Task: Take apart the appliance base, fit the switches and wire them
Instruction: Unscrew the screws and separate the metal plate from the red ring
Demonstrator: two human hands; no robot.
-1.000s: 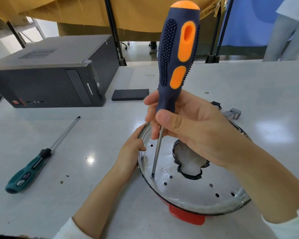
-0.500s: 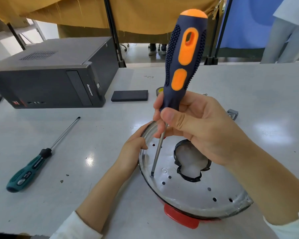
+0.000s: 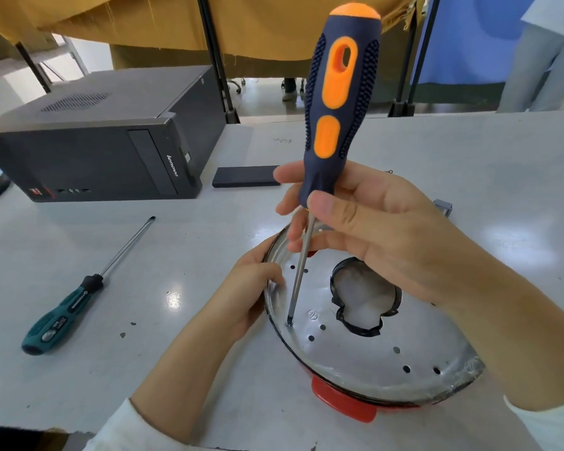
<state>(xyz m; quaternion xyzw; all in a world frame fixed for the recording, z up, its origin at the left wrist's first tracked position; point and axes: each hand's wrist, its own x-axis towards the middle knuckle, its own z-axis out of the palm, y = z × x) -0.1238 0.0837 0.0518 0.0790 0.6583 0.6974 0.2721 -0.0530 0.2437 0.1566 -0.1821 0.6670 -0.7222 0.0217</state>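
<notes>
The round appliance base (image 3: 365, 359) lies upside down near the table's front edge, a shiny metal plate with small holes, a black-rimmed cut-out in the middle and a red tab at the front. My left hand (image 3: 251, 288) grips its left rim. My right hand (image 3: 372, 236) pinches the navy and orange screwdriver (image 3: 336, 102) at the lower end of its handle. The shaft stands almost upright, its tip set on a screw (image 3: 289, 323) at the plate's left side.
A green-handled screwdriver (image 3: 75, 301) lies on the white table at the left. A black computer case (image 3: 105, 141) sits at the back left, with a flat black slab (image 3: 246, 176) beside it. A small grey part (image 3: 442, 206) lies behind my right hand.
The screwdriver handle has tilted slightly to the right while its tip stays on the same screw. My right-hand fingers have shifted on the handle. My left hand keeps its grip on the rim.
</notes>
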